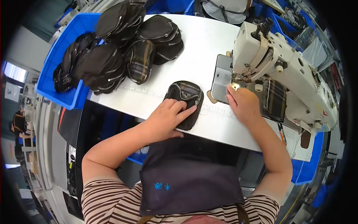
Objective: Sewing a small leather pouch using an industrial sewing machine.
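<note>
A small black zippered pouch (189, 118) with a plaid top panel lies on the white table in front of me. My left hand (166, 115) is on its left side, holding it against the tabletop; the index finger reaches across it toward the zipper pull. The curved zipper shows beyond my fingers. My right hand (244, 102) is at the sewing machine (257, 56), its fingertips pinched together close to the needle area. Whatever lies between those fingertips is too small to make out.
Several black pouches (100, 63) are heaped at the far left, partly in a blue bin (56, 74). One plaid pouch (140, 61) leans against the heap. Another plaid piece (274, 99) is beneath the machine arm. Orange-handled snips (282, 133) lie near the table's right edge.
</note>
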Demonstrator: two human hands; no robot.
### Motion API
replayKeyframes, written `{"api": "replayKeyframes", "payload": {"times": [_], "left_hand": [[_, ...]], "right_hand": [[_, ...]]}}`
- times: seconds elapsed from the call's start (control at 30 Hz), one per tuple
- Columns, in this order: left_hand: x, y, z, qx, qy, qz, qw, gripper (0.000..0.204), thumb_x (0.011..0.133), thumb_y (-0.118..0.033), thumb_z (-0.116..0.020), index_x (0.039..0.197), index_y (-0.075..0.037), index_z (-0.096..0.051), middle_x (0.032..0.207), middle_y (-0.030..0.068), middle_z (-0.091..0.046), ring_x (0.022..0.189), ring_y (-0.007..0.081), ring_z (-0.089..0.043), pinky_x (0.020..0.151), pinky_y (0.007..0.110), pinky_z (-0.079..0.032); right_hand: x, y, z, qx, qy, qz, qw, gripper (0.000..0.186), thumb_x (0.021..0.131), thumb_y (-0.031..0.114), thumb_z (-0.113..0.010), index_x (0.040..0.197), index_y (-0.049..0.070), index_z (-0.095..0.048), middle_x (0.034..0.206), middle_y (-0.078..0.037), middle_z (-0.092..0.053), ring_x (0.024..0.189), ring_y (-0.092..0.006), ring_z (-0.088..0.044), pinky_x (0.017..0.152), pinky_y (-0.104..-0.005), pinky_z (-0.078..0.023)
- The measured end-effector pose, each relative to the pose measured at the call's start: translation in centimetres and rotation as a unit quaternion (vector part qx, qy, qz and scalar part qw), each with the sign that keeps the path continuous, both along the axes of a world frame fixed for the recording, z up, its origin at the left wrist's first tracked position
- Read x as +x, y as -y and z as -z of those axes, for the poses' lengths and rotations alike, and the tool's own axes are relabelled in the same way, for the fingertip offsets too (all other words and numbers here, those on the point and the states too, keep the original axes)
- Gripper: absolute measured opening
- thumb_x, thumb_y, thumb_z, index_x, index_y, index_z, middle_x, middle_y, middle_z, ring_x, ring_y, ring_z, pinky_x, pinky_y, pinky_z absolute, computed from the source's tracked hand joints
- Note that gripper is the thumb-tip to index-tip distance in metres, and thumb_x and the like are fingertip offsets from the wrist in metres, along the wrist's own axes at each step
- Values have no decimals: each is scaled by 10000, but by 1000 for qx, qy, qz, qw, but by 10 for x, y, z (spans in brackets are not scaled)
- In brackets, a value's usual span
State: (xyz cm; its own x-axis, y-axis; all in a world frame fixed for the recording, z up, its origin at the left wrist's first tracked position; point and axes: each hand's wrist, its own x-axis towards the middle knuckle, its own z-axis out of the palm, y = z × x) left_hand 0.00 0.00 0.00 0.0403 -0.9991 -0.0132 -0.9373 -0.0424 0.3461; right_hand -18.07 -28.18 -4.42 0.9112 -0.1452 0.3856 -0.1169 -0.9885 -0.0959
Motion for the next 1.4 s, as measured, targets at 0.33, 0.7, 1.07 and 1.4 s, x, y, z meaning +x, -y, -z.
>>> {"api": "replayKeyframes", "payload": {"times": [0.33,0.7,1.07,1.4], "left_hand": [[23,-75,-9,-66,-736,-271,617,644,1087,-482,-533,1486,22,-496,1440,169,-609,1314,262,-612,1116,403,-487],[48,-155,8,-73,-742,-328,580,601,1073,-503,-560,1406,-5,-597,1323,133,-694,1180,225,-691,1024,379,-548],[109,-249,30,218,-172,-309,910,709,938,-481,-746,1511,-109,-558,1255,167,-701,1154,294,-673,991,389,-524],[82,-88,-41,-95,-195,-217,952,441,937,-312,-754,1287,-61,-660,1098,97,-717,1015,226,-667,917,369,-526]], "right_hand": [[-2,-46,-9,-22,-48,86,995,376,961,167,-677,1330,102,-661,881,-103,-605,846,-304,-619,721,-441,-515],[-28,-86,7,46,-27,146,988,373,976,163,-639,1345,124,-682,910,-106,-607,895,-315,-606,789,-459,-493],[-29,-90,8,74,-5,162,984,344,996,164,-619,1327,112,-699,947,-118,-613,937,-310,-604,846,-421,-490],[-40,-88,12,67,60,135,987,272,942,149,-677,1202,108,-742,840,-110,-597,825,-330,-605,724,-463,-478]]}}
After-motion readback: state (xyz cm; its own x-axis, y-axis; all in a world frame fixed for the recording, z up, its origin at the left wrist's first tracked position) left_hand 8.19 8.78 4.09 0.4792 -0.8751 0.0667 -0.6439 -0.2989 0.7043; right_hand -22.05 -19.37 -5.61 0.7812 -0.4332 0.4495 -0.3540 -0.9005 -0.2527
